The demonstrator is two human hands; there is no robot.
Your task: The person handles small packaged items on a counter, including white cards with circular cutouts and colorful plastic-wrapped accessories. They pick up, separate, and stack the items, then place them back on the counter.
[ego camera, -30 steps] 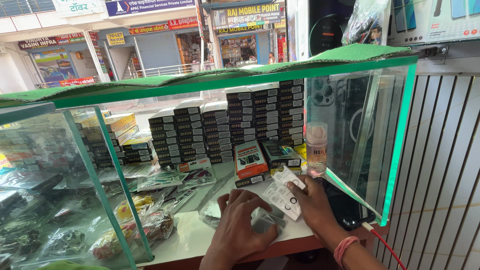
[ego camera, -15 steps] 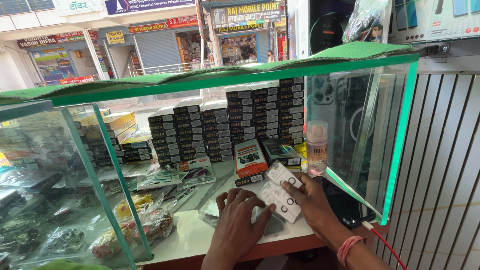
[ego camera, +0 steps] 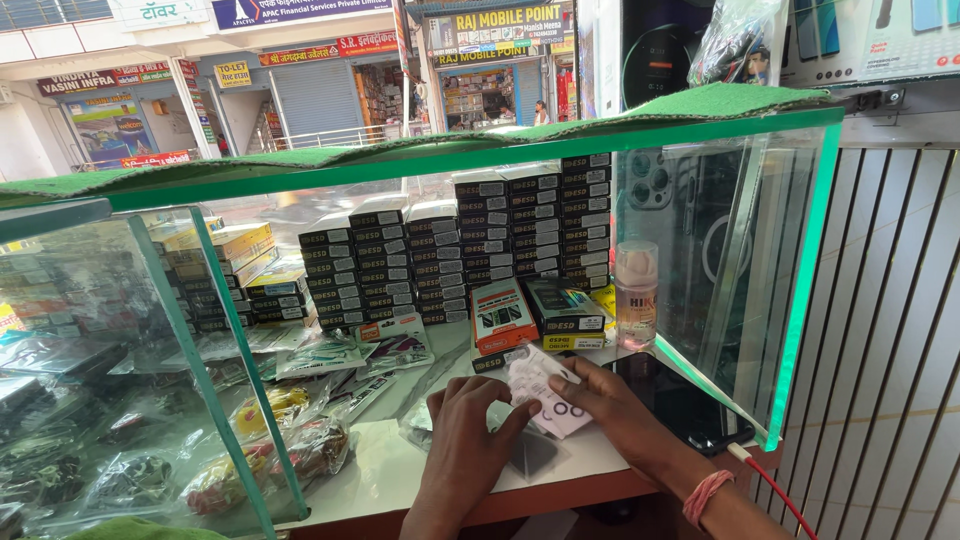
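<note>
Inside the glass display case (ego camera: pixel 720 250), in front of the stacked black boxes (ego camera: pixel 470 240), my hands work over the white shelf (ego camera: pixel 400 470). My right hand (ego camera: pixel 620 415) pinches a small white packet (ego camera: pixel 545 400) between thumb and fingers, while my left hand (ego camera: pixel 468 445) lies curled and half closed, its fingertips touching the packet's lower edge. The packet sits just in front of the orange box (ego camera: pixel 500 315), tilted, its long axis running from upper left to lower right
</note>
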